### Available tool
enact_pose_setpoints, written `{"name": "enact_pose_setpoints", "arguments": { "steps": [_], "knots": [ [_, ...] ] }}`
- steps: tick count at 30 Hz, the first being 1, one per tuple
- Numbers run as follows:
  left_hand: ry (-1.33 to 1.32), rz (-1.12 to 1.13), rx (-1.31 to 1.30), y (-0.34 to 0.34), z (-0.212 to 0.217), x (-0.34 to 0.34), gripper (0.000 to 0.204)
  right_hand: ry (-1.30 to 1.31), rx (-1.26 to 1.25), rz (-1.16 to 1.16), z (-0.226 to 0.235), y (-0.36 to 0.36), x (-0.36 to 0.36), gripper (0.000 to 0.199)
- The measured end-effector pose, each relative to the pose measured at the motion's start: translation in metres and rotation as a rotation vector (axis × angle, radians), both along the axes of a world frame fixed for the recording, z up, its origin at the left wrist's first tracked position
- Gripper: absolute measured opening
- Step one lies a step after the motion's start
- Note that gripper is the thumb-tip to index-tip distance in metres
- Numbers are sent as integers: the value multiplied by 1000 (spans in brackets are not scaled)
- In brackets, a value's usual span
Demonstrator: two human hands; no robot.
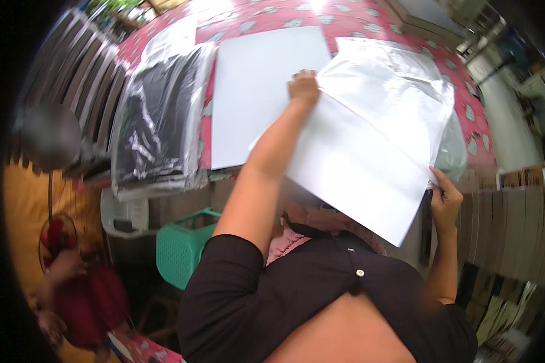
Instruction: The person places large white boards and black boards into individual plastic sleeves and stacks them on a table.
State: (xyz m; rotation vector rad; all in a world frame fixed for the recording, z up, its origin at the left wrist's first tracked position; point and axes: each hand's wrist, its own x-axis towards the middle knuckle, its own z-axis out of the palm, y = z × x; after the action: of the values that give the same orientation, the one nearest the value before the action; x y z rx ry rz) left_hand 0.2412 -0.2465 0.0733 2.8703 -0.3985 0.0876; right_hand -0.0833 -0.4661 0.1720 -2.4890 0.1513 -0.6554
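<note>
A large white board (369, 175) slants across the table's near edge, its near corner reaching toward my body. Its far part meets a shiny white plastic bag (393, 78), whose edge runs diagonally over it. My left hand (304, 89) is closed at the bag's upper left corner, fingers curled. On the right, my right hand (445, 196) pinches the bag's edge beside the board's right corner, thumb and fingers together. Another pale flat board (260, 85) lies on the table under and left of my left forearm.
Black panels in clear plastic (163, 109) lie left on the red patterned tablecloth (469, 115). Stacked dark panels (79, 78) stand farther left. Below are a green stool (178, 248) and a white plastic seat (124, 212). A person in dark red (94, 302) is lower left. Stacked cartons (515, 230) stand right.
</note>
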Motion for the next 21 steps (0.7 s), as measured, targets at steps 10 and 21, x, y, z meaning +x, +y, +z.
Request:
{"name": "enact_pose_setpoints", "arguments": {
  "steps": [10,21],
  "knots": [
    [244,-95,-710,146,8,-93,42,23,975,-339,-102,-23,-22,41],
    [266,287,-913,179,44,-142,46,243,-399,240,-88,70,123,68]
  ]
}}
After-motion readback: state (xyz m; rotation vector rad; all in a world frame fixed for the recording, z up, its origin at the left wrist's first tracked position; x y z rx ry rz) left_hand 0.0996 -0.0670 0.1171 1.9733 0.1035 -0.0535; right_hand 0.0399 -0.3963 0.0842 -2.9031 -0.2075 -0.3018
